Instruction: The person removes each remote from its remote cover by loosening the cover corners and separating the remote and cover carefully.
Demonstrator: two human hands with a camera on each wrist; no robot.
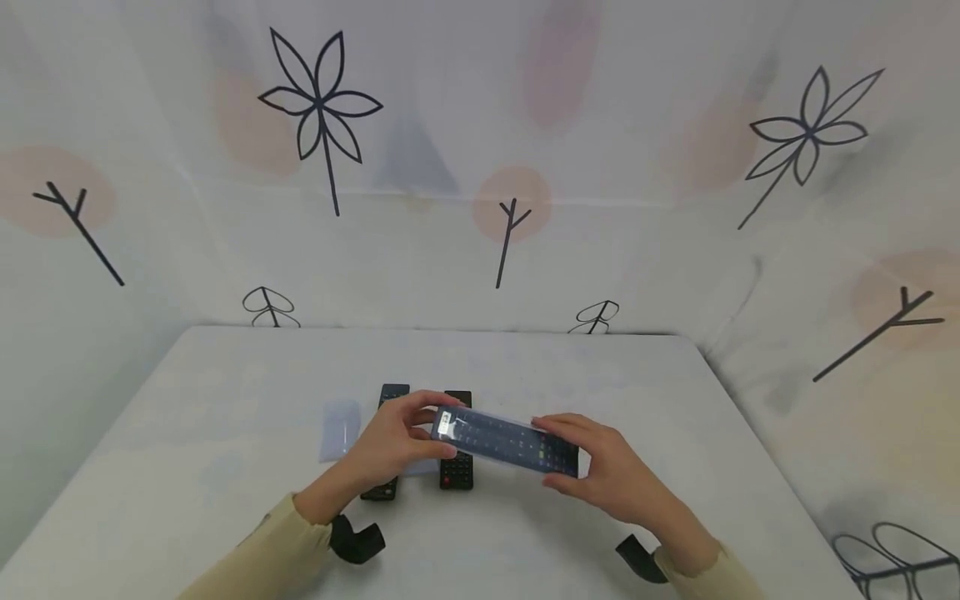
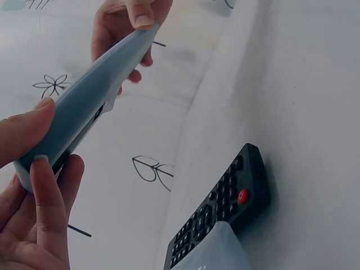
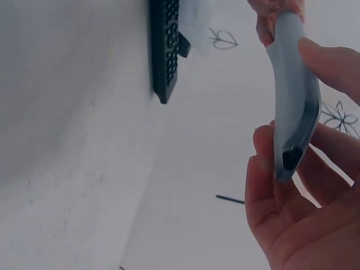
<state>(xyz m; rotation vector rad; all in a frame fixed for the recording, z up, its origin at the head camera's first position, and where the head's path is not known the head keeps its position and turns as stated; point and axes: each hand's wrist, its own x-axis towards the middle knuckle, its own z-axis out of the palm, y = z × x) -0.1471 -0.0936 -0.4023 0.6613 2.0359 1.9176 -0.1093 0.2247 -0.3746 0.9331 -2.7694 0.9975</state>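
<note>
Above the table, both hands hold a dark remote control [image 1: 502, 442] inside a clear bluish plastic sleeve. Its left end is pinched by my left hand [image 1: 393, 437], thumb along the near edge and fingers on the far edge. My right hand [image 1: 603, 467] grips the right end between thumb and fingers. In the right wrist view the remote's black tip [image 3: 291, 158] shows at the sleeve's end. Beneath the hands lie a black remote with a red button [image 1: 456, 471] and another dark remote [image 1: 393, 392], which the left hand partly covers.
An empty-looking clear plastic sleeve [image 1: 340, 429] lies left of the remotes, and another bluish sleeve [image 1: 422, 467] lies between them. Black straps [image 1: 358, 542] hang at both wrists. The white table [image 1: 525, 358] meets a patterned cloth wall [image 1: 450, 250] at its back edge.
</note>
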